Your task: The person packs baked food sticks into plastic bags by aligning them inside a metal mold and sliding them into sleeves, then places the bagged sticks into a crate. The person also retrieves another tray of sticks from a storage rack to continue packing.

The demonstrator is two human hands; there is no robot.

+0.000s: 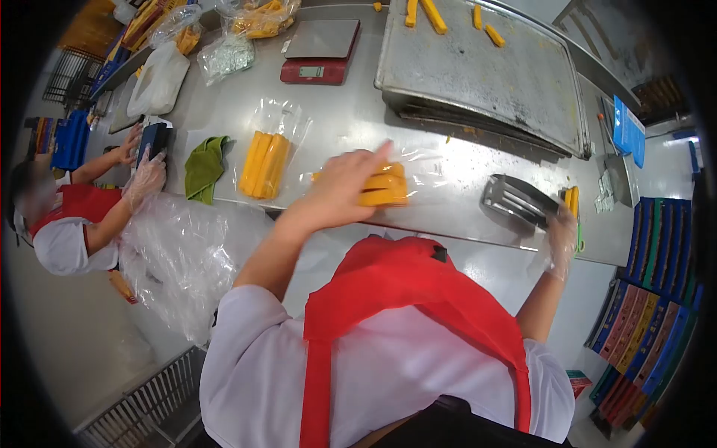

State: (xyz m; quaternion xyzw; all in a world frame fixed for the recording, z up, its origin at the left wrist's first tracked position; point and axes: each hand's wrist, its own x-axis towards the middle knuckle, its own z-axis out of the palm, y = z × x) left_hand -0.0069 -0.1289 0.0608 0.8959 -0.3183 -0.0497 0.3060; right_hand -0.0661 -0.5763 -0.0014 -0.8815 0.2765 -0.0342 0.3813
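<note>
Yellow sticks (385, 187) lie partly under the left hand (342, 187).

Worktop (343, 112): smooth metal, semi-gloss w/ blurry reflections. Top tray (485, 82): metal, dull & mottled, rough-looking w/ dk specks. Scale (321, 39): brushed-looking metal plate, glossy red plastic-look body. Bags (282, 119): clear thin plastic, v. shiny, crinkled; yellow sticks (265, 166) inside smooth, slight sheen. Big sheet (198, 250): clear plastic, wrinkled, glossy. Tool (519, 201) in R hand (560, 233): polished metal, bright highlights; glove there thin clear plastic. Green cloth (204, 170): matt, soft-looking. Apron (407, 276): red fabric, matt; shirt (403, 351) white fabric, matt.
</note>
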